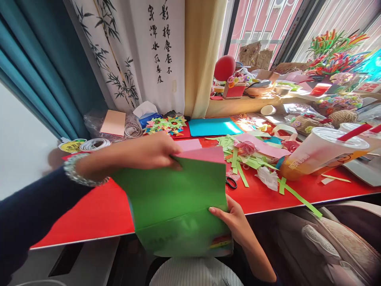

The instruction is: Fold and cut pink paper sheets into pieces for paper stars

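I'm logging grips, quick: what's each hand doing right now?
Left hand: closed, gripping the green paper at its top edge.
Right hand: closed on its right side, thumb in front.

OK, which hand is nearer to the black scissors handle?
Right. The right hand is just on the near side of the scissors handle; the left hand is farther off, to its left.

On the red table (98,210), black-handled scissors (231,182) lie left of the lidded translucent plastic cup (317,153), nearer than the rectangular blue paper (214,127).

a teal curtain (56,59) hangs beside a bamboo-painted cloth (137,51).
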Tool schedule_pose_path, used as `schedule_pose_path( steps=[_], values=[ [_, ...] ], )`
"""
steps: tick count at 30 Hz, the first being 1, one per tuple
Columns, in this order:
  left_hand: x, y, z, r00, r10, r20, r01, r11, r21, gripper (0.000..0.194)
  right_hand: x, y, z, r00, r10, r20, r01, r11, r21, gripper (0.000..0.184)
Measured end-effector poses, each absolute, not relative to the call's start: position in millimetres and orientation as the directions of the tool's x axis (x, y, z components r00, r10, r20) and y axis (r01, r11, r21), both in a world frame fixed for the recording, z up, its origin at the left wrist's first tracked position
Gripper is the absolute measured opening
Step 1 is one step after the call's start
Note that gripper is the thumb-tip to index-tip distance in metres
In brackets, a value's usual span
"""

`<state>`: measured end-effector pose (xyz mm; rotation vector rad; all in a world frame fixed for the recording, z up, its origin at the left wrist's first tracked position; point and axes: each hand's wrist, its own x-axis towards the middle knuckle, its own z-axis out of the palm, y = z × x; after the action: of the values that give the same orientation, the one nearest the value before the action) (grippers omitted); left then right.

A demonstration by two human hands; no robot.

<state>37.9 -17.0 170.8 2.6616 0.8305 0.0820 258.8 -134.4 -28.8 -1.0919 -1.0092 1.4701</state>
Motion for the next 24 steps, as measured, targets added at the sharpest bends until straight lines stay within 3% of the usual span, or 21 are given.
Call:
schedule_pose_path(
  steps=[4,7,9,13,14,16,18,20,21,24],
  values=[
    [59,-17,145,0.913,0.390,-0.119,0.405,-0.834,0.376,0.026,257,-133,-27,-0.052,0.990,-0.132,-0.242,-0.141,-0.960,0.034],
    [56,-1,156,0.892,0.418,-0.174,0.452,-0.808,0.377,0.018,257,-134,-26,-0.072,0.991,-0.112,-0.188,-0.124,-0.974,0.034],
    [36,8,176,0.824,0.564,-0.058,0.541,-0.752,0.375,0.016,260,-136,-27,-0.048,0.994,-0.095,-0.145,-0.101,-0.984,0.032],
    [-22,-14,175,0.419,0.833,0.362,0.658,-0.553,0.511,0.051,270,-147,-26,0.090,0.996,0.007,-0.103,0.016,-0.995,0.028],
    [-32,-27,158,0.264,0.875,0.406,0.619,-0.476,0.624,0.054,272,-149,-23,0.125,0.991,0.056,-0.088,0.067,-0.994,0.027],
    [-42,-56,110,0.008,0.886,0.464,0.308,-0.444,0.841,0.069,277,-151,-12,0.171,0.971,0.165,-0.041,0.175,-0.984,0.022],
    [-38,-82,59,0.030,0.959,0.280,0.140,-0.282,0.949,0.086,280,-152,6,0.176,0.948,0.266,0.030,0.265,-0.964,0.020],
    [-25,-99,25,0.153,0.987,0.057,0.039,-0.063,0.997,0.079,282,-152,29,0.159,0.927,0.341,0.095,0.329,-0.940,0.023],
    [-18,-104,18,0.169,0.986,0.011,-0.065,0.000,0.998,0.072,283,-151,40,0.152,0.918,0.366,0.110,0.352,-0.929,0.025],
    [1,-108,27,0.104,0.993,0.064,-0.333,-0.026,0.943,0.047,287,-147,71,0.177,0.907,0.383,0.087,0.373,-0.924,0.033]
  ],
)
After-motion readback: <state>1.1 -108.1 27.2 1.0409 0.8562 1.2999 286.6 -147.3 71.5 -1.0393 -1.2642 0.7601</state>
